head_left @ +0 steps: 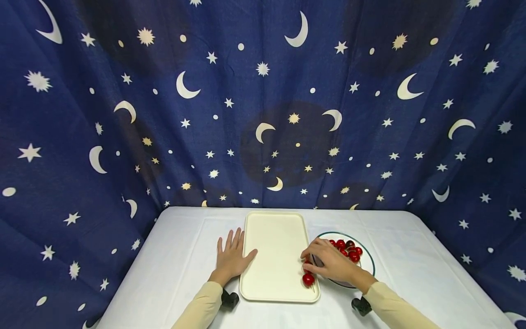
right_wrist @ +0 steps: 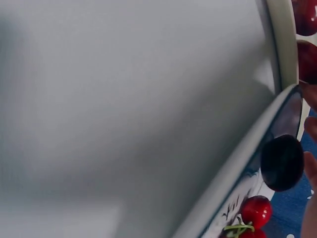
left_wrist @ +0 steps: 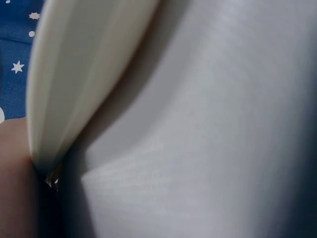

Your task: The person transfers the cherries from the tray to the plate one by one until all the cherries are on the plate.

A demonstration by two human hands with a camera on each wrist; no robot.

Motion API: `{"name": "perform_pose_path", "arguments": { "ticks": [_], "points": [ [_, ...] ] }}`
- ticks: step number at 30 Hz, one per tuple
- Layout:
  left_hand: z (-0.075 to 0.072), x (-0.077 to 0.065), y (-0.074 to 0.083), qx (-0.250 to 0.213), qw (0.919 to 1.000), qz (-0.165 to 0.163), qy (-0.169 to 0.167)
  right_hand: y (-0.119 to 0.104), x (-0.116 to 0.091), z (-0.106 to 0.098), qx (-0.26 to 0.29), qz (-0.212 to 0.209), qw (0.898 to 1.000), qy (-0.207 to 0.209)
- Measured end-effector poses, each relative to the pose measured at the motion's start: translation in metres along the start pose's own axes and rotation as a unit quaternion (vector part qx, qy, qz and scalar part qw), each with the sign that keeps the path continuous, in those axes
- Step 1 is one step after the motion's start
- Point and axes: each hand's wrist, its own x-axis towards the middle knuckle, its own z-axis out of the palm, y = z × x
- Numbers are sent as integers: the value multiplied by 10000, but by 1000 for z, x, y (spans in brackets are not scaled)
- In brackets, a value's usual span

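Note:
My left hand (head_left: pixel 232 260) lies flat with spread fingers along the left side of a cream tray (head_left: pixel 273 256), its thumb over the rim. Over the tray's right edge, my right hand (head_left: pixel 330 261) curls its thumb and fingers round a red cherry (head_left: pixel 307 266), partly hidden by them. Just below it another red cherry (head_left: pixel 308 280) with a pale stem lies on the tray. In the right wrist view, fingertips (right_wrist: pixel 309 94) meet the nearer cherry (right_wrist: pixel 308 62) beside the tray rim (right_wrist: pixel 285 39).
To the right of the tray stands a round dish with a dark green rim (head_left: pixel 373 265), holding several red cherries (head_left: pixel 353 257). A dark round fruit (right_wrist: pixel 282 162) shows at its side in the right wrist view. Behind the white-covered table (head_left: pixel 415 274) hangs a blue star-and-moon curtain (head_left: pixel 230 128).

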Motion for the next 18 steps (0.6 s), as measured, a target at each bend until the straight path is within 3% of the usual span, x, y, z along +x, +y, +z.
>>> {"name": "perform_pose_path", "arguments": {
  "ticks": [18],
  "points": [
    [-2,-1,2,9,10000,35,86,-1,-2,4,-221,-198,9995,-121]
  ]
}}
